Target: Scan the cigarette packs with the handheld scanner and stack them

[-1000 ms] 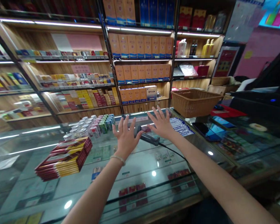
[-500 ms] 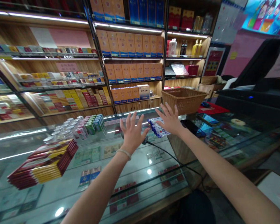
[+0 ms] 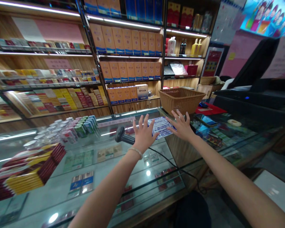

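My left hand [image 3: 143, 134], fingers spread and holding nothing, is over the glass counter [image 3: 102, 171], at the right end of a black handheld scanner [image 3: 125, 137]. My right hand [image 3: 181, 126] is spread too, with nothing in it, at the right edge of a blue and white packet [image 3: 161, 126]. That packet lies between my two hands, partly hidden by their fingers. From under my left hand the scanner's black cable [image 3: 166, 162] runs down to the right. Whether either hand touches the packet I cannot tell.
A wicker basket [image 3: 181, 99] stands behind my right hand. Stacked red and yellow packs [image 3: 30, 169] and several small clear-topped containers [image 3: 61, 129] are on the left. A phone [image 3: 207, 120] and a tape roll [image 3: 234, 122] lie right. Stocked shelves stand behind.
The view has turned slightly right. Both hands have shifted right relative to the counter, uncovering the black scanner left of my left hand. Both stay spread.
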A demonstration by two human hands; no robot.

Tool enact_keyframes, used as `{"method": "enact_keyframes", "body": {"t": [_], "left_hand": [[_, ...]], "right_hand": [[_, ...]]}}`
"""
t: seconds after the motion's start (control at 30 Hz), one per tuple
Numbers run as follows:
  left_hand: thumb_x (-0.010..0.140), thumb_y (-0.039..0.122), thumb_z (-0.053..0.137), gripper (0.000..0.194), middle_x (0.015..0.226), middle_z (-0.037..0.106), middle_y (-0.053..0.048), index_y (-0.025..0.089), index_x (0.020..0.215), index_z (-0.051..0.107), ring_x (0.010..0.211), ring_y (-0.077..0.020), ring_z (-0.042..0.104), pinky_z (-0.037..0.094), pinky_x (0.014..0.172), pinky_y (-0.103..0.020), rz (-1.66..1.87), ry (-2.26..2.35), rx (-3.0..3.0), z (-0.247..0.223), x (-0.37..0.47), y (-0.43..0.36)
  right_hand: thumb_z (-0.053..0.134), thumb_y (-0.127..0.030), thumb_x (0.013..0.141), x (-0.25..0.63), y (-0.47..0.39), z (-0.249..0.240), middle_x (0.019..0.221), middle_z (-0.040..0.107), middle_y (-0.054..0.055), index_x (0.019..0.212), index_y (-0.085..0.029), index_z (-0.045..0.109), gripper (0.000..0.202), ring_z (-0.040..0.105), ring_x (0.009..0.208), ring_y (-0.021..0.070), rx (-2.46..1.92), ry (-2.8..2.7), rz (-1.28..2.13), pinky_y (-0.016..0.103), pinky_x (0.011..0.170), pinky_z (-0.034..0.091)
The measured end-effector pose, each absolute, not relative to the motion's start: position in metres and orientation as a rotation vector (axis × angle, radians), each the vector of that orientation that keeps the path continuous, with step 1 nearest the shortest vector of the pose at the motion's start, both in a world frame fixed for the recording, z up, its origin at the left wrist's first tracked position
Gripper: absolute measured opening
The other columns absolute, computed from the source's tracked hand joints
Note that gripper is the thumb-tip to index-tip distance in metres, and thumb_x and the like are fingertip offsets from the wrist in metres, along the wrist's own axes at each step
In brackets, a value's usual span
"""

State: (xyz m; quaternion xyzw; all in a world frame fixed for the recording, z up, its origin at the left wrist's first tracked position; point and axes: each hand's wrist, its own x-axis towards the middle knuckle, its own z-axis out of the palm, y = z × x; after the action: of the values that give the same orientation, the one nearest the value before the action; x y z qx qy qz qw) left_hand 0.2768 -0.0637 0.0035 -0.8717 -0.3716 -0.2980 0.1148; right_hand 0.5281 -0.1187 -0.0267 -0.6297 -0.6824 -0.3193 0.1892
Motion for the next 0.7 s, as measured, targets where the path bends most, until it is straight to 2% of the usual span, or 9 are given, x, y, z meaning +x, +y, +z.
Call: {"method": "enact_keyframes", "body": {"t": [0.13,0.3,0.53,0.7], "left_hand": [[0.091,0.051,0.07,0.061,0.171,0.035,-0.015,0.027,0.146,0.061,0.158,-0.0418,0.027,0.01,0.126,-0.073,-0.886,-1.105,-2.564,-0.001,0.284,-0.064],[0.092,0.047,0.069,0.053,0.17,0.037,-0.014,0.026,0.141,0.065,0.157,-0.041,0.028,0.009,0.127,-0.074,-0.837,-1.053,-2.586,-0.007,0.284,-0.068],[0.091,0.047,0.072,0.037,0.168,0.041,-0.011,0.03,0.123,0.076,0.157,-0.0414,0.028,0.012,0.125,-0.077,-0.764,-1.012,-2.584,-0.008,0.283,-0.068],[0.091,0.045,0.073,0.035,0.168,0.04,-0.011,0.029,0.123,0.076,0.158,-0.042,0.027,0.011,0.124,-0.077,-0.745,-1.013,-2.588,-0.009,0.285,-0.067]], "right_hand": [[0.055,-0.051,0.101,0.532,-0.119,-0.037,0.17,0.036,0.013,0.154,-0.033,0.052,0.056,0.024,0.158,0.0352,-1.801,-1.872,-0.9,0.068,0.124,0.006],[0.055,-0.052,0.101,0.533,-0.121,-0.041,0.172,0.034,0.012,0.151,-0.036,0.056,0.053,0.023,0.158,0.0357,-1.818,-1.888,-0.863,0.068,0.124,0.005],[0.061,-0.051,0.099,0.543,-0.128,-0.041,0.172,0.034,0.012,0.145,-0.036,0.062,0.049,0.023,0.158,0.0393,-1.89,-1.809,-0.832,0.073,0.121,0.008],[0.067,-0.048,0.096,0.548,-0.128,-0.042,0.172,0.032,0.014,0.147,-0.037,0.061,0.052,0.021,0.159,0.0409,-1.956,-1.788,-0.78,0.076,0.12,0.013]]}}
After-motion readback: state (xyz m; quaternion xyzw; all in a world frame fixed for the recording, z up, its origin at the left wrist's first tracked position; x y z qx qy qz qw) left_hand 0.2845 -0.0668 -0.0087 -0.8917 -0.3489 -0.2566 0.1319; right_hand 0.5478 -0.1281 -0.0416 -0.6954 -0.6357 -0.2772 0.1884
